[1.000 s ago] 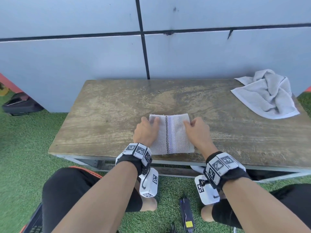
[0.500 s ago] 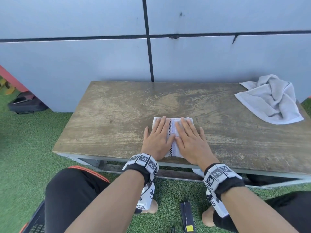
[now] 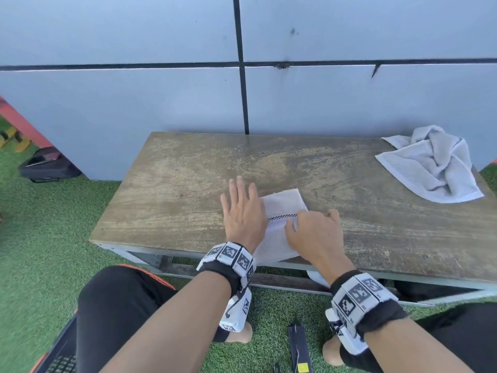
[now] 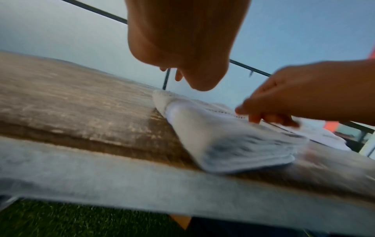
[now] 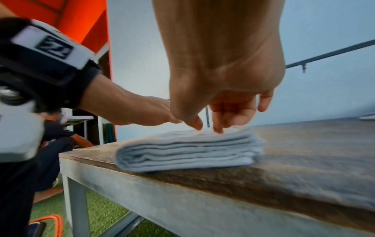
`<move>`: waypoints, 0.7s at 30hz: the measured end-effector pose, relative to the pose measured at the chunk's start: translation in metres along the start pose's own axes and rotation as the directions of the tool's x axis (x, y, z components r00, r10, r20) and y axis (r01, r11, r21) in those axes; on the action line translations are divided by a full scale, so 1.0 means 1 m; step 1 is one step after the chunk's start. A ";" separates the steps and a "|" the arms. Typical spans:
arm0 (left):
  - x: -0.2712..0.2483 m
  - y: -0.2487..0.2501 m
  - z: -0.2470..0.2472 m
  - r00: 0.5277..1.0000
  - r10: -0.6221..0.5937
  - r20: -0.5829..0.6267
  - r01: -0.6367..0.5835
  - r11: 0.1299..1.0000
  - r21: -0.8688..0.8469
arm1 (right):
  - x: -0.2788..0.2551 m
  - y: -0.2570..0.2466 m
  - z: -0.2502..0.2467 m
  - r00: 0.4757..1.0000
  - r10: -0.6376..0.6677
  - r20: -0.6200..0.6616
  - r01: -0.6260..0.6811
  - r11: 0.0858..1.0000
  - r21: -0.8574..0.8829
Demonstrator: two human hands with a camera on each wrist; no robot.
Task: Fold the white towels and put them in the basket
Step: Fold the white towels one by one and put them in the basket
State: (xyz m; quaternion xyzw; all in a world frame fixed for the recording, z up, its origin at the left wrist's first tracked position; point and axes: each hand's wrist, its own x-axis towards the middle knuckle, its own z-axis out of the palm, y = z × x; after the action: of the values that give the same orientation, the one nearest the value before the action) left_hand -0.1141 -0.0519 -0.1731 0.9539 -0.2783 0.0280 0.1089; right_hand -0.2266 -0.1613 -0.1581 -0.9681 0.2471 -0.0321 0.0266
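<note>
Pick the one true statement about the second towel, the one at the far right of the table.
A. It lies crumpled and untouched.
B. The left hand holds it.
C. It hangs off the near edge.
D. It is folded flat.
A: the crumpled towel lies bunched at the table's far right corner, away from both hands.

We see a worn brown wooden table (image 3: 188, 184) on a grey metal frame, standing on green artificial turf (image 3: 40, 251). Grey-blue panelled wall (image 3: 121, 103) behind, black bag (image 3: 48, 168) far left.
</note>
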 end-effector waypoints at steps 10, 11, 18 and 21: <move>-0.041 0.000 0.034 0.985 0.097 0.145 -0.067 0.977 -0.201 | 0.003 -0.002 0.047 0.983 -0.165 0.080 0.127 0.929 0.349; -0.040 -0.002 0.035 0.983 0.100 0.153 -0.067 0.976 -0.208 | 0.003 0.000 0.050 0.980 -0.163 0.116 0.114 0.932 0.345; -0.037 -0.017 0.036 0.973 0.144 0.183 -0.101 0.969 -0.225 | 0.006 0.005 0.049 0.975 -0.157 0.160 0.100 0.943 0.317; -0.036 -0.022 0.035 0.970 0.130 0.205 -0.084 0.973 -0.216 | 0.005 0.004 0.050 0.973 -0.155 0.171 0.093 0.942 0.322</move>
State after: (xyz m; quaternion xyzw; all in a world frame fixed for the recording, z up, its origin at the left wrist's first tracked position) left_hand -0.1330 -0.0228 -0.2152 0.9183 -0.3412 -0.0998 0.1740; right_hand -0.2204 -0.1658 -0.2076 -0.9639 0.1734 0.0221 0.2009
